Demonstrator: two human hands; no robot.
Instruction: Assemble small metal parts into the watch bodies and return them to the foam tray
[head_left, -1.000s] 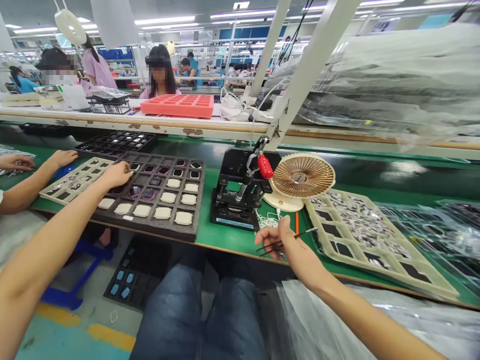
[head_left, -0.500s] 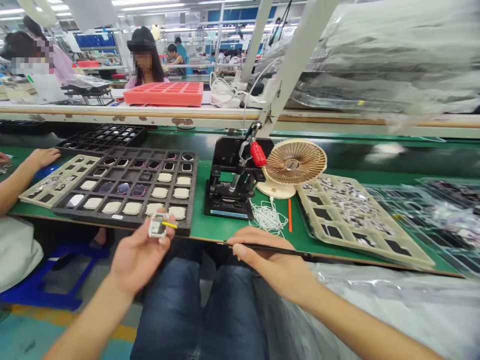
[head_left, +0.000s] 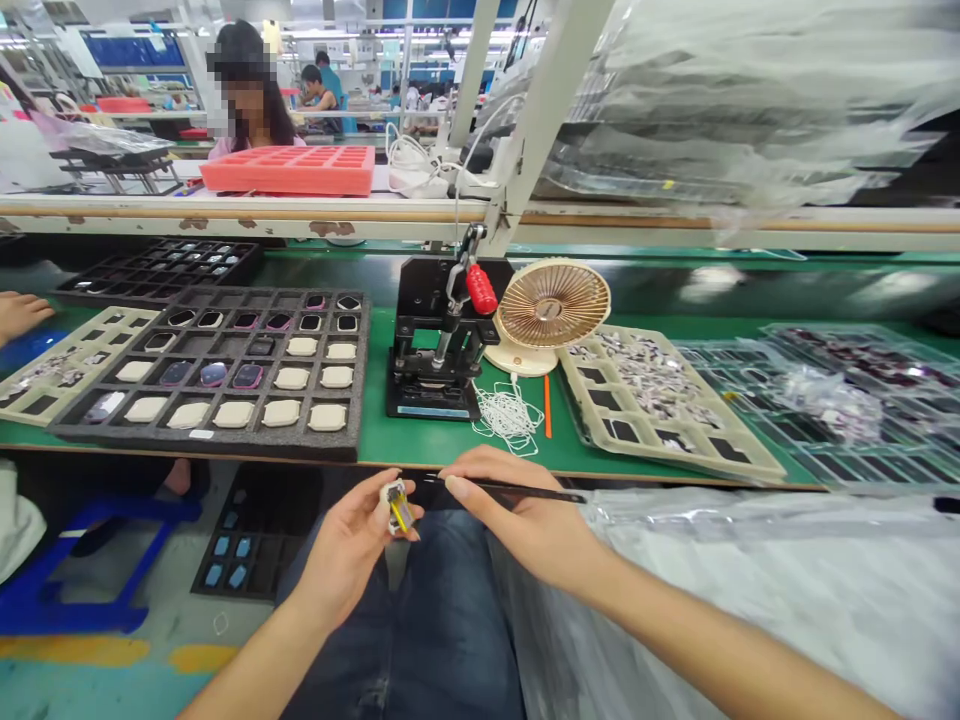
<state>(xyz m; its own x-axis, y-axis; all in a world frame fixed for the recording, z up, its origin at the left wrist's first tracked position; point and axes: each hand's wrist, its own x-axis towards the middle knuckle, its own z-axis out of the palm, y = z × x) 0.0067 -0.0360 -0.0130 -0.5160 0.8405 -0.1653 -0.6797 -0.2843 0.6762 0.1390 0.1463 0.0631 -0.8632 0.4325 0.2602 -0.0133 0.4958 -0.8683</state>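
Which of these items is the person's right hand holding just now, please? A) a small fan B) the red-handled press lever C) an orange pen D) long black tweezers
D. The right hand grips the long black tweezers, which point toward the small part in the left hand.

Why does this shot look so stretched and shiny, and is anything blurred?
In the head view, the wide lens stretches the right forearm toward the corner. In the head view, overhead lights glare on the plastic sheeting and a dark strip of bench. In the head view, the left hand with its small white part and the right hand with tweezers look fairly sharp.
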